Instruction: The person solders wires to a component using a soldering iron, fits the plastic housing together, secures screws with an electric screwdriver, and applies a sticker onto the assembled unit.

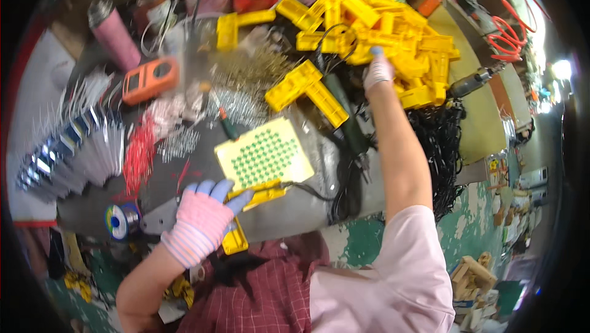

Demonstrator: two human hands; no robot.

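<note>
My left hand (206, 213), in a pink-and-blue striped glove, is at the near table edge. Its fingers and thumb close over a yellow plastic housing (265, 196) with a black cable running from it. Part of that housing pokes out below the palm. With the arm stretched far forward, my right hand (377, 74) is at a big heap of yellow plastic housings (369, 16). One blue fingertip shows; the other fingers are blurred or hidden, so any grip there is unclear. Between the hands lies a pale yellow sheet with green dots (264, 152).
An opened yellow housing (307, 93) lies beside a dark green-handled tool (344, 112). To the left are an orange meter (150, 80), a pink bottle (115, 35), red wires (140, 155) and a solder spool (123, 220). Black cables (437, 148) hang at the right; a power screwdriver (470, 83) sits there.
</note>
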